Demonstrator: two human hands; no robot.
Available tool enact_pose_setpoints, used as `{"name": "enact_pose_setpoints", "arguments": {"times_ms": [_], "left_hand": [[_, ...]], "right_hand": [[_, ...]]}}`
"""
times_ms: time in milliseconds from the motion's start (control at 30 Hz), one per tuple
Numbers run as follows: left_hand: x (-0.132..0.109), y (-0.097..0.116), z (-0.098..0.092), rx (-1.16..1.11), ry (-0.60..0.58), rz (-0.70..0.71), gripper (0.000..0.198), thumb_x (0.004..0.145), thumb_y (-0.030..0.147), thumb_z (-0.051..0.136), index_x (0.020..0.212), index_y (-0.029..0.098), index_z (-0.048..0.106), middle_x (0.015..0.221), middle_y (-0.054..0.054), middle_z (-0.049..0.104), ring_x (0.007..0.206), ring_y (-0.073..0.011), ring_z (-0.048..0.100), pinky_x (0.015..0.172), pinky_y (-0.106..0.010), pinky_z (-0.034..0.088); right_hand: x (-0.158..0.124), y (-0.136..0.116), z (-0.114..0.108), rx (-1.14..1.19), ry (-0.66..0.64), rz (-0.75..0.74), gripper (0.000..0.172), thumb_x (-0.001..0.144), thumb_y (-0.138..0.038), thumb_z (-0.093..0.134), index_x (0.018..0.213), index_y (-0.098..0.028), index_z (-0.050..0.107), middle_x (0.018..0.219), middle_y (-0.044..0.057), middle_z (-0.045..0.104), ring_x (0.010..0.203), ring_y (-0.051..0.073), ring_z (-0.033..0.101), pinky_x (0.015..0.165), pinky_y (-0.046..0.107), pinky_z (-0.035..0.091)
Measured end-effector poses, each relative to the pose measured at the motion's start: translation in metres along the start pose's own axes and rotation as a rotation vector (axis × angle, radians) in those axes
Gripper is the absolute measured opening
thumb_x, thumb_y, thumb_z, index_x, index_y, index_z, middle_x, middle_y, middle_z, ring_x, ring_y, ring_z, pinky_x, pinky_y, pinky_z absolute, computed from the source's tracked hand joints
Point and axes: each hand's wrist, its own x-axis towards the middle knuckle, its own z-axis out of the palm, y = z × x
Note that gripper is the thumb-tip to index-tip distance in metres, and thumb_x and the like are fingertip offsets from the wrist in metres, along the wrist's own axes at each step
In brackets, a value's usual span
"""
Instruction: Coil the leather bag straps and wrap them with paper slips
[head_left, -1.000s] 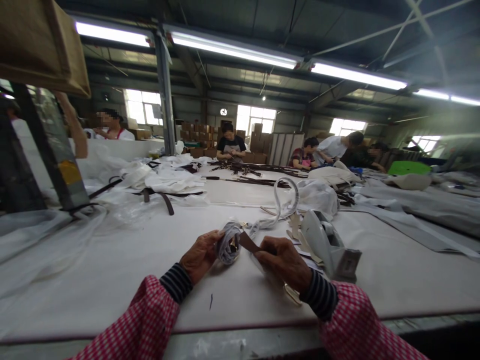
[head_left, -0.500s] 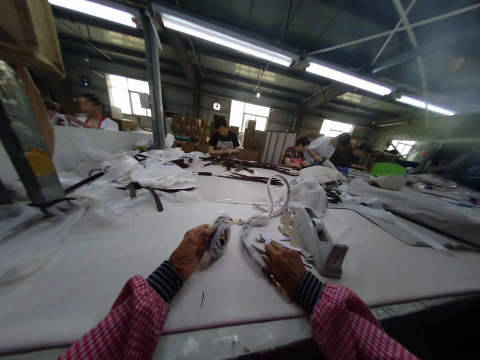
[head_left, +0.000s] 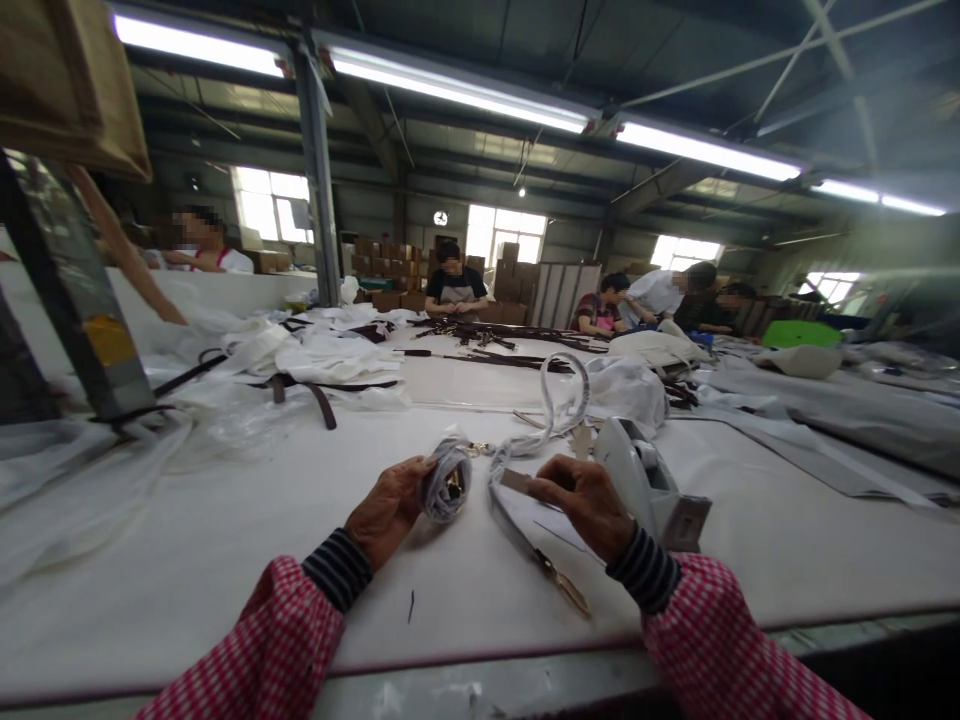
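My left hand is closed round a rolled-up white strap bundle with a metal clip inside it, resting on the white table. My right hand pinches a small brownish piece, held just above the table beside a grey tape dispenser. A long white strap loops away from the bundle towards the far side. A strap end with a gold clasp lies under my right wrist.
Piles of white cloth and dark straps lie at the back left. Grey fabric sheets cover the right side. Several other people sit working at the far end. A dark post stands at the left.
My right hand has lifted from the table and now pinches the small brownish piece near the dispenser. The left hand has kept hold of the rolled strap bundle.
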Motion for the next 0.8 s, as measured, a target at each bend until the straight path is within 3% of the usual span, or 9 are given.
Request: {"name": "enact_pose_setpoints", "arguments": {"times_ms": [100,267,467,667,800], "left_hand": [[-0.002,0.001,0.004,0.002,-0.036,-0.004,0.021,0.083,0.027,0.074,0.095,0.010,0.073,0.094,-0.010,0.075,0.081,-0.0185,0.066,0.073,-0.027,0.052],[-0.006,0.003,0.006,0.021,-0.082,0.011,0.021,0.084,0.029,0.073,0.095,0.012,0.073,0.098,-0.009,0.074,0.085,-0.0193,0.065,0.076,-0.028,0.051],[-0.005,0.004,0.000,0.061,-0.102,0.019,0.022,0.086,0.032,0.073,0.094,0.012,0.071,0.094,-0.008,0.072,0.080,-0.0171,0.063,0.075,-0.028,0.050],[-0.007,0.001,0.001,0.115,-0.122,0.018,0.022,0.083,0.034,0.075,0.089,0.014,0.070,0.082,-0.004,0.068,0.074,-0.0143,0.060,0.069,-0.025,0.048],[-0.008,0.001,0.004,0.148,-0.123,0.023,0.020,0.080,0.035,0.077,0.084,0.016,0.070,0.078,-0.002,0.066,0.068,-0.0129,0.058,0.065,-0.023,0.046]], "right_hand": [[-0.002,-0.023,0.028,0.154,-0.063,-0.016,0.032,0.084,-0.042,0.069,0.065,-0.017,0.060,0.057,-0.004,0.053,0.055,0.011,0.046,0.053,0.024,0.034],[-0.001,-0.032,0.064,0.074,-0.034,-0.025,0.043,0.083,-0.051,0.070,0.059,-0.018,0.056,0.052,-0.005,0.050,0.052,0.010,0.043,0.050,0.023,0.030],[0.010,-0.030,0.068,-0.054,0.046,-0.063,0.040,0.083,-0.048,0.070,0.059,-0.019,0.056,0.052,-0.004,0.052,0.051,0.011,0.046,0.052,0.024,0.032],[0.008,-0.037,0.082,0.039,0.054,-0.063,0.032,0.081,-0.035,0.067,0.057,-0.020,0.052,0.052,-0.005,0.050,0.051,0.011,0.045,0.051,0.023,0.032],[0.013,-0.037,0.096,0.097,0.127,-0.023,0.028,0.078,-0.028,0.065,0.057,-0.019,0.049,0.053,-0.006,0.048,0.053,0.011,0.044,0.052,0.023,0.033]]}}
